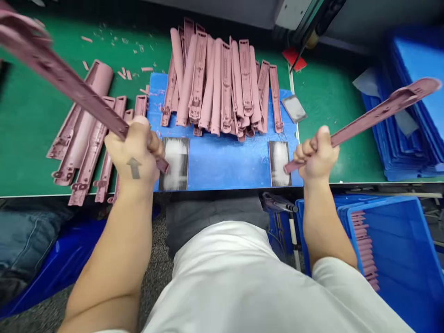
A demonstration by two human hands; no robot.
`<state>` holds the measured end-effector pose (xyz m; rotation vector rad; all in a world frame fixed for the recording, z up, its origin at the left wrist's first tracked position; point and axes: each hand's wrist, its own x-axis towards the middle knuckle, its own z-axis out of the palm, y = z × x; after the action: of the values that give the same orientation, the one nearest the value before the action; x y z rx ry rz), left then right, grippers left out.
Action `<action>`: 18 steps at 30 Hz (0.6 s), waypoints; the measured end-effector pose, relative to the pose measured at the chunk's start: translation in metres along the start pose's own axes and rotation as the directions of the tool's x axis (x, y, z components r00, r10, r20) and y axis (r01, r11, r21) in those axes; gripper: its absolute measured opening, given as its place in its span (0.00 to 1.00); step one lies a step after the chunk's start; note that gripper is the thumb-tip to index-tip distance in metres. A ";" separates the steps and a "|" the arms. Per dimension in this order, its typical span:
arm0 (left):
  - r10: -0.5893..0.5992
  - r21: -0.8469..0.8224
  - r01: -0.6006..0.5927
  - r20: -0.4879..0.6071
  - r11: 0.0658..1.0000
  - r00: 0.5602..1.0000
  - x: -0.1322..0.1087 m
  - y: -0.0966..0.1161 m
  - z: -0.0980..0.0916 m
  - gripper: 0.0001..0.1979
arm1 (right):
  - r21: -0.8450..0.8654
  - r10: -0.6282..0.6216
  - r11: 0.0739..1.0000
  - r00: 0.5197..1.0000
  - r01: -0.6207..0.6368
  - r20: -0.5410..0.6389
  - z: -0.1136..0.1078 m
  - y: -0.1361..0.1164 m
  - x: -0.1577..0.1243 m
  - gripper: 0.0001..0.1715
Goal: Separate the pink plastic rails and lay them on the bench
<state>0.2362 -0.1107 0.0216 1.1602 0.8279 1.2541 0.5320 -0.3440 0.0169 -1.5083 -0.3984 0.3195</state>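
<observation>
- Worktop (322, 101): green, spanning the upper half of the frame.
- Blue crate (405, 254): lower right of the frame, below the worktop edge; a row of pink pieces lines its left side.
- Blue board (229, 166): upper centre, flat on the worktop.
- Blue stack (398, 152): right edge of the frame.
- Pink pile (218, 78): top centre, on the board's far half; long parts, some hollow side up.
- Loose pink parts (81, 134): left of the frame, several overhanging the near edge.
- Left strip (74, 85): runs from the left hand to the upper left corner, blurred; its short end shows by the left dark patch (175, 162).
- Right strip (374, 114): runs from the right hand towards the right edge; its short end appears over the right dark patch (280, 162). Contact cannot be confirmed.
- Left hand (133, 145) and right hand (317, 150): each curled firmly around its strip near one end.
- Step in hand, as judged: one strip held up per hand, apart from the pile. Moving either calls for a steady grip and room for the long end.
- Grey block (294, 108): beside the pile, right.
</observation>
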 end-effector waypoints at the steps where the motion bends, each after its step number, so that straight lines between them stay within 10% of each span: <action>1: -0.066 0.034 0.066 -0.014 0.997 0.998 0.002 0.001 0.001 0.27 | -0.004 0.047 0.999 0.999 -0.047 0.015 0.000 -0.001 0.001 0.50; 8: -0.355 0.113 0.363 -0.084 0.925 0.931 0.050 -0.019 0.017 0.28 | -0.035 0.326 0.945 0.942 -0.324 0.080 0.021 0.015 0.061 0.36; 18: -0.326 0.100 0.324 0.000 0.941 0.945 0.057 -0.035 0.005 0.23 | -0.035 0.352 0.936 0.928 -0.350 0.126 0.013 0.020 0.058 0.35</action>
<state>0.2605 -0.0534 -0.0040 1.0584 1.0334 0.9380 0.5795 -0.3060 0.0009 -1.5738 -0.2304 0.7032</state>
